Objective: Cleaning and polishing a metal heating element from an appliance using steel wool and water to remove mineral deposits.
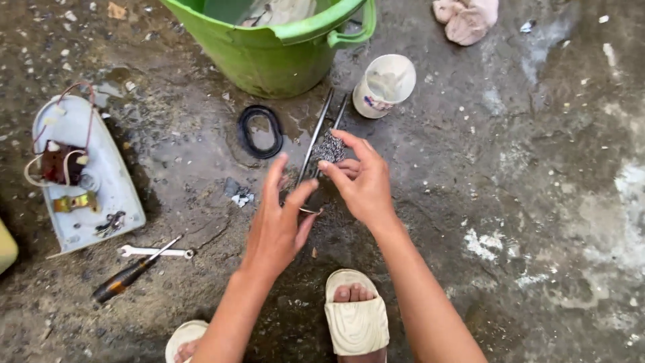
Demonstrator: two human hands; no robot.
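Both hands were clamped on the work, the left hand (279, 218) pinching a thin metal rod (316, 134) whose lower end it hid, the right hand (363, 181) pressing a steel-wool pad (330, 146) against it, above wet, gritty concrete floor (524, 202), a green bucket (275, 47) cut off beyond.

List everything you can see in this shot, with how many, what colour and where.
bucket: one, green, top centre on the wet concrete floor
cup: one, white, right of the bucket
rubber ring: one, black, below the bucket
metal rod part: one, dark, held at centre
steel wool: one, grey, against the rod
appliance base: one, white with wires, left
wrench: one, silver, lower left
screwdriver: one, dark handle, across the wrench
cloth: one, pink, top right
sandals: two, cream, bottom
left hand: holds the rod
right hand: presses the steel wool
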